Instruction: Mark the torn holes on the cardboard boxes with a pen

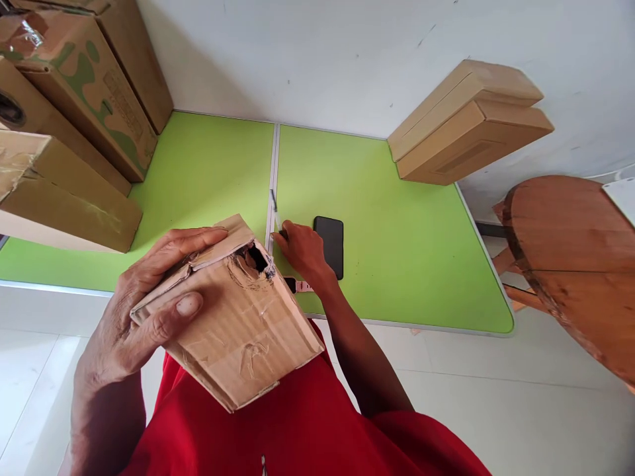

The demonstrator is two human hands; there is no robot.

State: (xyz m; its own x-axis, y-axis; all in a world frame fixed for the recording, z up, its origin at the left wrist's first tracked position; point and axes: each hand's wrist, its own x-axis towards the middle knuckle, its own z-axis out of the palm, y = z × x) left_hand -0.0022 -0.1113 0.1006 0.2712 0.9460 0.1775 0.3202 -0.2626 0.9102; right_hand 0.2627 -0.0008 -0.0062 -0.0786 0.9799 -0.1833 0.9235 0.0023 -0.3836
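My left hand [149, 297] grips a small brown cardboard box [248, 330] tilted in front of my red clothing. Its thumb presses on the near face and the fingers lie over the top edge. A ragged hole [255, 258] breaks through one corner of the box, with torn, dark edges. Over the table my right hand [303, 248] is closed around a slim knife-like tool [276, 210] with a pale shaft and dark tip, pointing away from me. Its exact kind is unclear. Beside that hand lies a black phone [333, 244].
A watch with a pink strap [303, 286] lies partly hidden behind the box on the green table [397, 264]. Large cartons [84, 92] crowd the left side. Two flat boxes [466, 132] lean at the back right, near a brown wooden stool [570, 251].
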